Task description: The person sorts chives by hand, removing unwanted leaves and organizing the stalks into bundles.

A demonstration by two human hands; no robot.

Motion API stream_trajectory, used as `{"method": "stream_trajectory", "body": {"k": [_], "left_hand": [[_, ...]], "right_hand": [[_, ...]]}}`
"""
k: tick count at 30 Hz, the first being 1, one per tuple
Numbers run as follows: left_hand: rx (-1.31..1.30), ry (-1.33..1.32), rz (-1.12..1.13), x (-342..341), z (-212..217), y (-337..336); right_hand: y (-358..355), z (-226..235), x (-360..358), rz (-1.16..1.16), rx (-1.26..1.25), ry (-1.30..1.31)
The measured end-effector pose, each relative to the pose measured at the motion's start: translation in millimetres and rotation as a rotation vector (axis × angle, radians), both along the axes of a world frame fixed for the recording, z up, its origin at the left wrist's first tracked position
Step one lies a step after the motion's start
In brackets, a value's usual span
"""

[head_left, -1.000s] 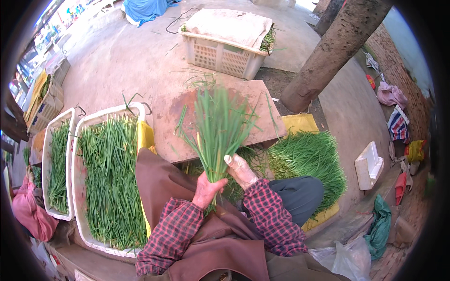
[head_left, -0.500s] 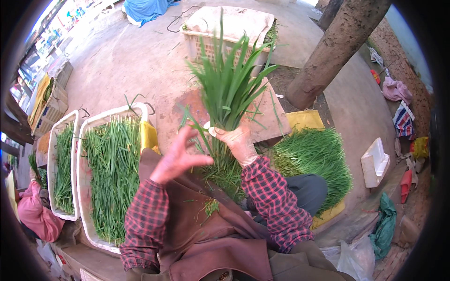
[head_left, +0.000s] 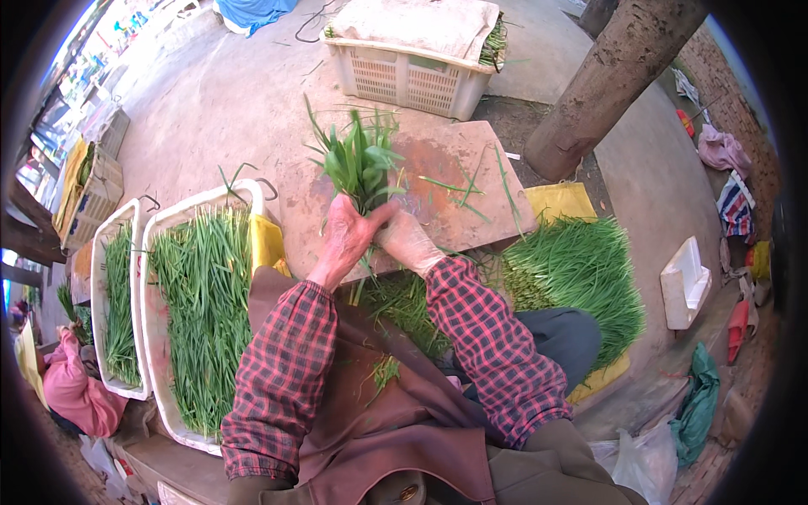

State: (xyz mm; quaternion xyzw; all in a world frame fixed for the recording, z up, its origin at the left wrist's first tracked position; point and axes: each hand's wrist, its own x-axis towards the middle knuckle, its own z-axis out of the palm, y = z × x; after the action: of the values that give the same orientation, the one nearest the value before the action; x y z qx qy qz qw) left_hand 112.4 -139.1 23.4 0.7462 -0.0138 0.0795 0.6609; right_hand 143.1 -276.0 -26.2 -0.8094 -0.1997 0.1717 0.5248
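Note:
A bunch of green Chinese chives (head_left: 360,160) is held between my hands, its leaves pointing away over the near part of a brown board (head_left: 295,215). My left hand (head_left: 343,237) is closed round the left side of the bunch. Against it on the right, my right hand (head_left: 410,239) is closed too, its fingers mostly hidden behind the bunch and the other hand. The lower ends of the bunch are largely covered by the hands. Loose chive leaves (head_left: 465,192) are scattered on the board's right half. Below my hands, cut scraps (head_left: 402,307) lie between my knees.
Left stand two white crates (head_left: 148,278) filled with chives. A chive pile (head_left: 581,282) lies on yellow sheeting (head_left: 555,200) at right. Beyond the board are a cloth-covered crate (head_left: 412,80) and a tree trunk (head_left: 614,88). Another person in pink (head_left: 84,383) sits far left.
The bunch has come down and away from me, its leaves now lower over the board. My left hand, apart with fingers spread before, has closed onto it beside the right hand.

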Motion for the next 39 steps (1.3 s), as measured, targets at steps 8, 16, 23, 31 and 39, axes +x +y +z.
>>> {"method": "stream_trajectory", "body": {"k": [8, 16, 23, 31, 39], "left_hand": [[-0.388, 0.124, 0.349, -2.8, 32.3, 62.8], [-0.874, 0.498, 0.443, -37.2, -2.0, 118.2], [-0.661, 0.532, 0.394, -70.0, 3.9, 105.0], [-0.457, 0.605, 0.411, -95.5, 5.2, 84.1], [-0.673, 0.555, 0.486, -107.0, -19.9, 112.6]], "right_hand": [[-61.6, 18.8, -34.1, -0.208, 0.463, 0.081], [-40.2, -18.2, -90.6, -0.251, 0.434, 0.325], [-54.4, -19.5, -83.9, -0.286, 0.641, 0.504], [-60.9, 12.5, -94.6, -0.323, 0.757, 0.543], [-74.2, 14.1, -102.5, -0.415, 0.821, 0.488]]}}
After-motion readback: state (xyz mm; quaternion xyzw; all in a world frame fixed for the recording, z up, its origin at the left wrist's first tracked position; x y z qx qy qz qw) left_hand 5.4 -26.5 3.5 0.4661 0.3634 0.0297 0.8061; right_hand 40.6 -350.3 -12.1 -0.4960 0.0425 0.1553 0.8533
